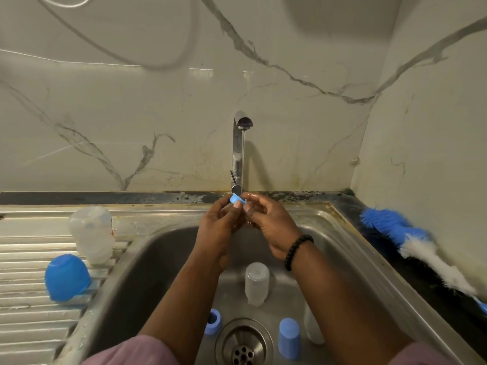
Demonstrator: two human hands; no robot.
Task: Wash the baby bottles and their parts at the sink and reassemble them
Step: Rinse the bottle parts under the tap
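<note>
Both hands raised over the stainless-steel sink basin (pixel 163 248), under a thin stream from the chrome tap (pixel 238 151); left hand (pixel 218 227) pinches a small blue plastic ring part (pixel 236 200) at its fingertips, grip closed on it; right hand (pixel 271 227), beaded black bracelet (pixel 297 250) at the wrist, fingers curled at the same part, whether touching it unclear; clear bottle (pixel 257 283) lies in the basin; inverted clear bottle (pixel 92 233) and blue domed cap (pixel 67 277) on the drainboard; blue-and-white bottle brush (pixel 411 241) on the right table edge.
</note>
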